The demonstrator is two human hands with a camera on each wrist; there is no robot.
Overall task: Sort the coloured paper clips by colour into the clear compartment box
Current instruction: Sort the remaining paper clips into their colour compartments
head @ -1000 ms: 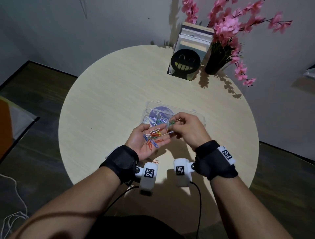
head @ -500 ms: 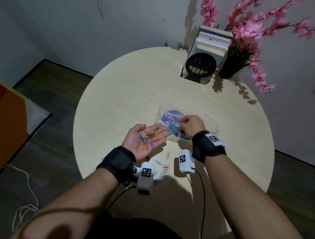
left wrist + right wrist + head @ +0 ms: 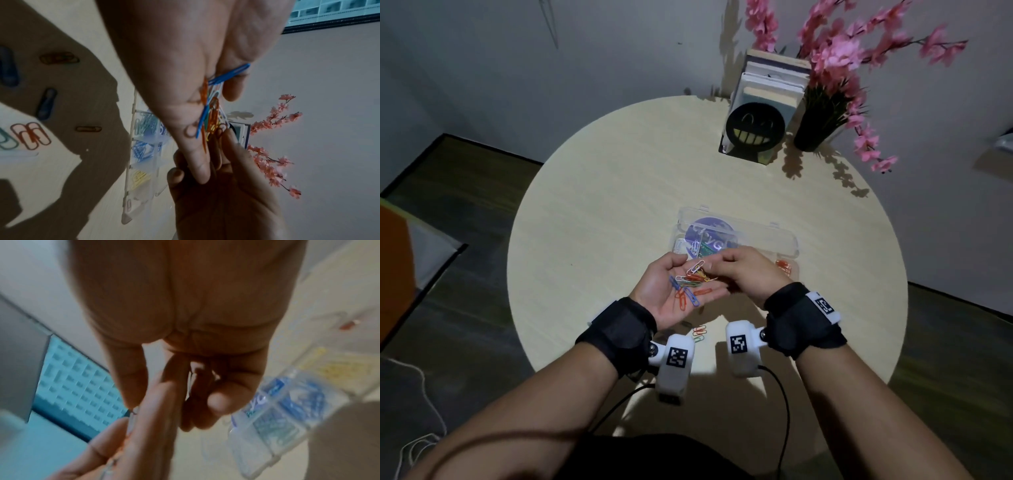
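Note:
My left hand (image 3: 657,291) lies palm up over the table's near half and cradles several mixed paper clips (image 3: 690,284), blue, orange, yellow and white (image 3: 211,116). Its fingers are loosely cupped. My right hand (image 3: 746,274) hovers beside it with curled fingers, its tips touching the pile; whether they pinch a clip is hidden. Just behind both hands sits the clear compartment box (image 3: 784,240), lid open. Its cells (image 3: 144,146) hold green, blue, yellow and white clips, and orange ones (image 3: 784,267) at the right end. The right wrist view is blurred.
Loose clips (image 3: 699,333) lie on the round wooden table (image 3: 585,205) near my wrists, more of them (image 3: 30,136) under the left hand. At the far edge stand a black smiley bookstand (image 3: 753,132) with books and a dark vase (image 3: 813,132) of pink blossoms.
My right hand pinched a green clip from the left palm, carried it out to the box, and has come back to the pile. The left hand stayed palm up.

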